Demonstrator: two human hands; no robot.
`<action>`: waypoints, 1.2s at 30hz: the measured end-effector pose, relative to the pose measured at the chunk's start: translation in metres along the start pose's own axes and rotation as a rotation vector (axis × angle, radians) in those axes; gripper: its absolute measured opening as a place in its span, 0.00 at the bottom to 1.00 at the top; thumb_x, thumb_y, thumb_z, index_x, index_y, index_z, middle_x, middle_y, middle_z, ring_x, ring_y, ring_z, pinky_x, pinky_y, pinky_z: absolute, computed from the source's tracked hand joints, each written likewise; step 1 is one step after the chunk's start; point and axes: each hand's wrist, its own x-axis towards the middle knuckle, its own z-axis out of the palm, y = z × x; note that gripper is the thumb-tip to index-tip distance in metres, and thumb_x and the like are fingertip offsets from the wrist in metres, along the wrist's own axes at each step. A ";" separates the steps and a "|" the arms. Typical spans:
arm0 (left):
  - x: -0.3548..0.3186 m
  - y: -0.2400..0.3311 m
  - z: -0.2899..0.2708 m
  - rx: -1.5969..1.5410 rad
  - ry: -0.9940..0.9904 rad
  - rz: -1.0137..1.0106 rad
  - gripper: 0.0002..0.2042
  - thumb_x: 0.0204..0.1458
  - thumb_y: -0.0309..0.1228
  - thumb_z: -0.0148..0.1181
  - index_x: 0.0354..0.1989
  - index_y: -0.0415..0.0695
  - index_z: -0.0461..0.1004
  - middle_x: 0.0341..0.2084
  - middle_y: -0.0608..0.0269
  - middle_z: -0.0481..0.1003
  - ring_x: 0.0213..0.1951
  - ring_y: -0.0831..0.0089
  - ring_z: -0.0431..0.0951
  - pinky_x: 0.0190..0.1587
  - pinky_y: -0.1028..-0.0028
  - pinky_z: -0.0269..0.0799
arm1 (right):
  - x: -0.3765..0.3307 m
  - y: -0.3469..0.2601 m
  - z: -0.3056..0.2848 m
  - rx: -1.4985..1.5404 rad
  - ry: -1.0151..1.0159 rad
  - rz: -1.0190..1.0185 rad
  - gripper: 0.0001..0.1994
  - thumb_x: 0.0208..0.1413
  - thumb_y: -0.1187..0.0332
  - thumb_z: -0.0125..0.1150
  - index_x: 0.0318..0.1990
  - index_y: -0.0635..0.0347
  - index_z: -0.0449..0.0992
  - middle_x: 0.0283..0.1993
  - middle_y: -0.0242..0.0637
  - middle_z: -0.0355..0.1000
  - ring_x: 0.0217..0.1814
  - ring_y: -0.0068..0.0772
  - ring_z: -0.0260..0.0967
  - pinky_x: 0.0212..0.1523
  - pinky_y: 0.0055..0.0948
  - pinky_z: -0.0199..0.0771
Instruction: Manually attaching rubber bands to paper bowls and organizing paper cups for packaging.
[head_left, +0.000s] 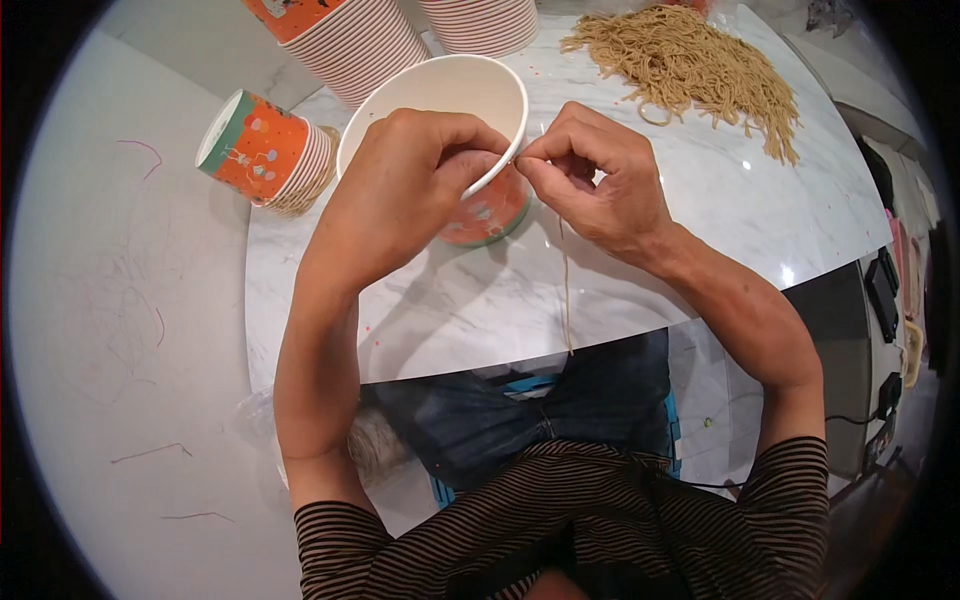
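A large paper bucket, white inside and orange with a green band outside, is tilted in front of me with its mouth toward me. My left hand grips its rim, the thumb outside and the fingers partly hidden. Right beside that rim, my right hand is closed in a pinch on the end of a thin tan string. The string hangs down over the table toward its front edge. Whether it passes through the rim is too small to tell.
A marble-patterned table with a curved edge carries everything. Nested paper buckets lean at the back, another nested stack beside them. A shorter stack with tan strings lies at left. Tan strings are heaped at the back right.
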 end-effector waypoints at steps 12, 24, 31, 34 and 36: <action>0.001 -0.007 0.003 -0.016 0.121 0.005 0.07 0.61 0.25 0.58 0.37 0.33 0.79 0.27 0.54 0.81 0.27 0.69 0.80 0.34 0.70 0.75 | -0.002 -0.002 0.000 0.110 -0.100 0.135 0.03 0.56 0.75 0.68 0.34 0.64 0.80 0.29 0.29 0.73 0.26 0.17 0.65 0.26 0.23 0.64; -0.003 -0.010 -0.005 -0.692 0.348 0.002 0.10 0.69 0.32 0.55 0.45 0.36 0.74 0.38 0.56 0.83 0.41 0.73 0.83 0.43 0.75 0.82 | 0.008 -0.011 -0.012 0.561 -0.421 0.630 0.10 0.66 0.63 0.64 0.38 0.62 0.78 0.26 0.25 0.71 0.20 0.13 0.64 0.21 0.18 0.61; 0.001 0.000 0.002 -0.901 0.263 0.140 0.10 0.69 0.32 0.56 0.48 0.37 0.72 0.27 0.59 0.80 0.31 0.76 0.81 0.39 0.77 0.78 | 0.007 -0.008 -0.010 0.486 -0.361 0.572 0.12 0.67 0.60 0.64 0.41 0.62 0.79 0.23 0.21 0.68 0.20 0.11 0.61 0.21 0.18 0.61; 0.005 0.006 0.005 -0.657 0.273 0.039 0.08 0.66 0.29 0.60 0.47 0.37 0.74 0.22 0.68 0.75 0.25 0.85 0.72 0.30 0.81 0.66 | 0.007 -0.008 -0.015 0.483 -0.346 0.561 0.13 0.67 0.60 0.63 0.41 0.62 0.80 0.24 0.20 0.68 0.21 0.11 0.61 0.22 0.18 0.62; 0.007 0.007 0.010 -0.585 0.270 0.008 0.09 0.66 0.29 0.59 0.49 0.36 0.73 0.22 0.69 0.74 0.24 0.85 0.69 0.28 0.82 0.64 | 0.008 -0.008 -0.016 0.481 -0.338 0.549 0.13 0.68 0.59 0.63 0.41 0.61 0.80 0.24 0.20 0.68 0.23 0.10 0.62 0.23 0.17 0.63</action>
